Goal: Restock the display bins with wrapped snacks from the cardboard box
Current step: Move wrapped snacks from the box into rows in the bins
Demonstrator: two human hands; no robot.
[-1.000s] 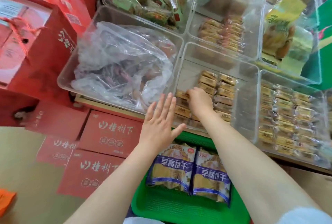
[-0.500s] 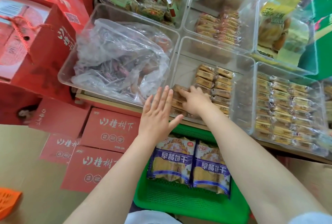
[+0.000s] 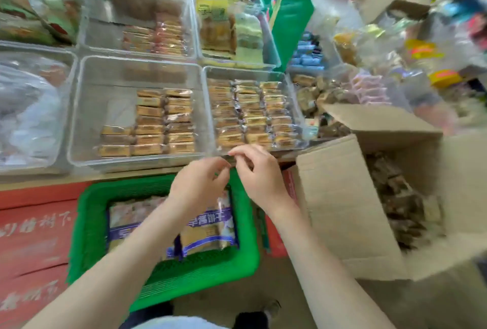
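Wrapped tan snacks (image 3: 150,128) lie in 3 neat rows against the front right corner of the clear plastic display bin (image 3: 79,117), its back and left side bare, likely awaiting more stock. To its right, a second clear bin (image 3: 291,96) looks nearly full. More dark-wrapped snacks (image 3: 395,196) sit loose in the open brown cardboard box (image 3: 340,207) at your right. Your left hand (image 3: 197,183) and right hand (image 3: 259,175) meet just off the bins' front edge, fingers loosely curled and holding nothing visible, probably heading boxward. Below them, a green plastic basket (image 3: 87,223) holds blue-labelled packets (image 3: 208,231).
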